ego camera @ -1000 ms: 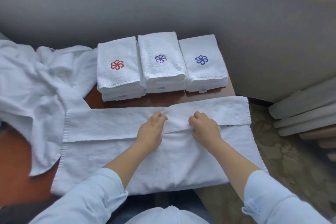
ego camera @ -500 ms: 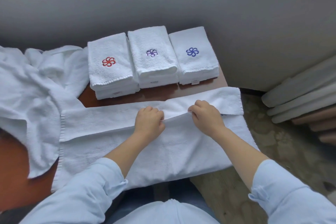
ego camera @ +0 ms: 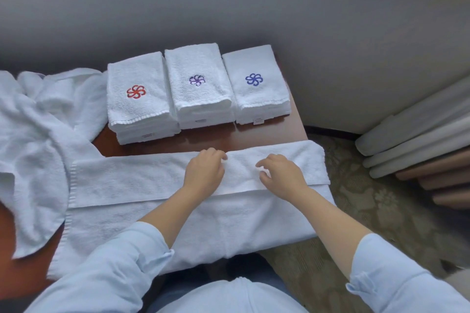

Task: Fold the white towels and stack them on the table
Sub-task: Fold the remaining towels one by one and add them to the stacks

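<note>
White towel stacks (ego camera: 203, 101) bear red, purple and blue swirl emblems (ego camera: 197, 80)

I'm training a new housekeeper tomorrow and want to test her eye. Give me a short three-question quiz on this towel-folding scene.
1. True or false: three folded stacks stand side by side on the table.
2. The middle stack's emblem is: A red, B purple, C green.
3. Fill in: the unfolded heap lies on the person's ___ side.
Key: 1 true; 2 B; 3 left.
</note>
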Demonstrator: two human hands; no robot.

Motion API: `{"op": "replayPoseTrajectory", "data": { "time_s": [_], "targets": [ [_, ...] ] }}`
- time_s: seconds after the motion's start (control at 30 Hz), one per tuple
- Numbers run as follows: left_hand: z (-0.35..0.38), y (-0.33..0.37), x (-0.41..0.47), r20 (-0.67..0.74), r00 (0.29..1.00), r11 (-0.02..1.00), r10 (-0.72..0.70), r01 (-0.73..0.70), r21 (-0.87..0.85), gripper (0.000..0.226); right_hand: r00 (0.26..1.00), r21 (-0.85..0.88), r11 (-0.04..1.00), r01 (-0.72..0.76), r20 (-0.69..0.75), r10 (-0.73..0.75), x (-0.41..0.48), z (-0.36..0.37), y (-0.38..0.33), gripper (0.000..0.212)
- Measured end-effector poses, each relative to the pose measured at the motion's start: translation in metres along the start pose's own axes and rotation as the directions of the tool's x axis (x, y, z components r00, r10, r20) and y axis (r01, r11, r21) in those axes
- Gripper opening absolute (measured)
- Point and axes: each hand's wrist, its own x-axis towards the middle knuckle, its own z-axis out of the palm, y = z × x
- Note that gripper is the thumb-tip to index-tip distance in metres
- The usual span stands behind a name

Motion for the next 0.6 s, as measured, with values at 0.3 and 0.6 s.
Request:
{"op": "replayPoseTrajectory", "data": {
  "time_s": [0.3, 0.6],
  "targets": [
    [0.017, -0.012, 0.024, 0.004, 0.995, 0.984, -0.095, 0.094, 0.154, 0.054, 0.949, -0.164, 0.976, -0.144, 0.256, 0.183, 0.011, 0.019, 0.000, 0.064],
    [0.017, -0.015, 0.037, -0.080, 0.971, 0.936, -0.226, 0.239, 0.259, 0.045, 0.953, -0.164, 0.986, -0.003, 0.299, 0.053, 0.053, 0.006, 0.014, 0.072]
  ]
}}
